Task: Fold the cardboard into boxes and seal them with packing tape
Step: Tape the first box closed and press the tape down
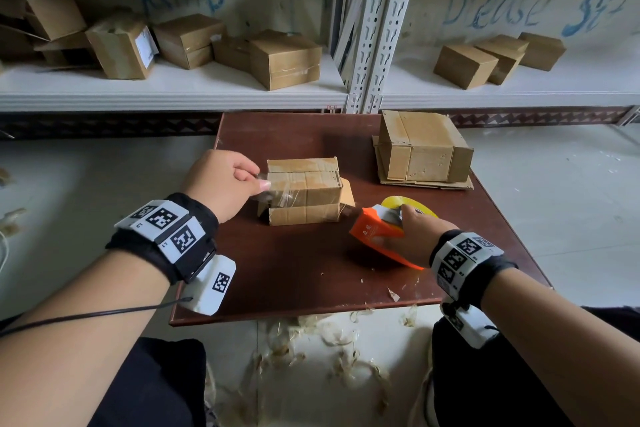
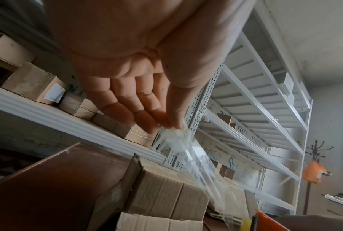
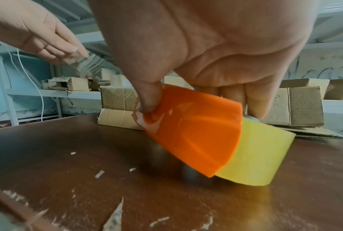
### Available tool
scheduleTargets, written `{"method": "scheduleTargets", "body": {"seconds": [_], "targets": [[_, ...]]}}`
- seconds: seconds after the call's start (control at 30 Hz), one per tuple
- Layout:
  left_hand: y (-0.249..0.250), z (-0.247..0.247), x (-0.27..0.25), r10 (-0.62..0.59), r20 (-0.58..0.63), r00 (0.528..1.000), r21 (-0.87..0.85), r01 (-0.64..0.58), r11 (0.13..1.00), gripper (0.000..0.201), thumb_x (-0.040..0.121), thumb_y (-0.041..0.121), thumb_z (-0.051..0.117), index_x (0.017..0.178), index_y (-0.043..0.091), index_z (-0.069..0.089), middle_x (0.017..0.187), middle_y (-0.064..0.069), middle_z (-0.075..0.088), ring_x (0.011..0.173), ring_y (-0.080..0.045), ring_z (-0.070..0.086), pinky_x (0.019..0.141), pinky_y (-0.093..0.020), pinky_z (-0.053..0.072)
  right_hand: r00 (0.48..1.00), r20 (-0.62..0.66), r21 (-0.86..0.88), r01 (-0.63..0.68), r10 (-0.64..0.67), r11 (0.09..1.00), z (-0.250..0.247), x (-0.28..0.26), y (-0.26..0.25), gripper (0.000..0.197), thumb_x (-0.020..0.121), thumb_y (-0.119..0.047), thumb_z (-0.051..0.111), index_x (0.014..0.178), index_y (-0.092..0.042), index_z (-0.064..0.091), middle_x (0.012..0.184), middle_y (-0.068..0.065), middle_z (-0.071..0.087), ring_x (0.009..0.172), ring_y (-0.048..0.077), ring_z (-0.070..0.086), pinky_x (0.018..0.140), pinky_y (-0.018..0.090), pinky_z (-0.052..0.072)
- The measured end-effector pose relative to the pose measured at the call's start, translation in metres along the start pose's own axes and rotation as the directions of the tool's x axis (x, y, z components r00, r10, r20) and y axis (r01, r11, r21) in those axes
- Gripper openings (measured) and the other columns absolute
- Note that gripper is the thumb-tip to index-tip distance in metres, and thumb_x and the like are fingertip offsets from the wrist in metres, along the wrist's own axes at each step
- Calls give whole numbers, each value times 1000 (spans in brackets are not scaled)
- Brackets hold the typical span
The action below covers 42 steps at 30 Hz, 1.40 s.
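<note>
Head: box lengthwise left-right

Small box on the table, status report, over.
Left hand pinches clear tape end. Right hand grips orange dispenser on table. Small box part-taped. Nothing blocking.

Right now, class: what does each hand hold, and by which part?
Left hand pinches the clear tape strip by its free end; right hand grips the orange tape dispenser around its body.
</note>
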<state>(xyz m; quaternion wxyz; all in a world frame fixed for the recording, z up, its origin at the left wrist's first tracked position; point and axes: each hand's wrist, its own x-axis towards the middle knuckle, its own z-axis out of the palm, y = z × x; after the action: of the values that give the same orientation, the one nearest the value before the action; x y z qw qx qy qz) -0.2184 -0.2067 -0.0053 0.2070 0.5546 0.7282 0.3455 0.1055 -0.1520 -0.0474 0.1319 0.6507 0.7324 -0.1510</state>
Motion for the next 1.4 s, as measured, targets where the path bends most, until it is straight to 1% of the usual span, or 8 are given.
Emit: {"method": "scheduleTargets", "body": {"seconds": [0.1,0.27,0.4,0.63,0.8,1.0,1.17,1.4], "targets": [[5,0,-5,66,-16,998,-10,-66,998,13,81,33,85,75,27,75,77,4,72,79,-17,67,83,-43,57,1000,5,43,0,0,999,0,7,3,75,92,-76,49,141,-20,41,121,-1,61,95,21,59,83,36,49],[16,6,-7,121,-42,992,-201,-127,971,11,90,32,76,84,24,71,87,3,74,85,-12,68,89,-41,55,996,-84,168,9,5,986,-4,8,7,64,100,-69,39,138,-19,49,108,2,58,92,27,58,84,35,47],[18,7,4,72,-124,990,-355,-112,928,12,95,19,71,85,21,65,72,4,74,81,-25,76,88,-53,60,993,-102,200,73,-54,977,-7,6,11,58,103,-64,40,138,-20,51,117,9,66,95,29,62,88,39,51],[11,-1,13,18,-220,975,-325,-91,941,18,96,17,68,81,26,62,64,8,71,74,-19,76,84,-54,61,985,-125,148,137,-119,979,-5,-1,21,58,100,-70,38,139,-30,51,106,-3,62,90,24,62,75,33,45],[21,-3,1,63,-233,970,-332,-140,933,13,91,27,69,79,31,64,70,10,73,74,-16,76,84,-54,60,988,-114,167,127,-109,978,-6,0,24,55,100,-70,40,136,-30,52,106,-2,63,91,24,63,78,35,47],[58,7,-32,311,-128,942,-322,-336,885,20,96,10,69,85,25,64,77,4,71,77,-19,75,82,-51,60,990,-136,138,48,-29,989,-8,11,25,62,99,-74,33,134,-27,53,105,2,66,90,26,65,85,40,52],[79,18,-48,435,-67,898,-251,-437,863,15,94,10,69,85,21,65,75,5,71,72,-13,71,75,-41,59,983,-168,101,-53,70,993,-10,19,13,62,93,-81,25,122,-34,53,106,1,69,96,29,65,88,50,32],[91,27,-55,474,-45,879,-214,-472,855,11,93,10,71,85,17,67,77,8,68,73,-13,66,70,-27,53,981,-149,168,-96,122,981,-11,23,2,55,94,-76,30,104,-26,51,98,6,65,92,32,65,100,52,48]]}}
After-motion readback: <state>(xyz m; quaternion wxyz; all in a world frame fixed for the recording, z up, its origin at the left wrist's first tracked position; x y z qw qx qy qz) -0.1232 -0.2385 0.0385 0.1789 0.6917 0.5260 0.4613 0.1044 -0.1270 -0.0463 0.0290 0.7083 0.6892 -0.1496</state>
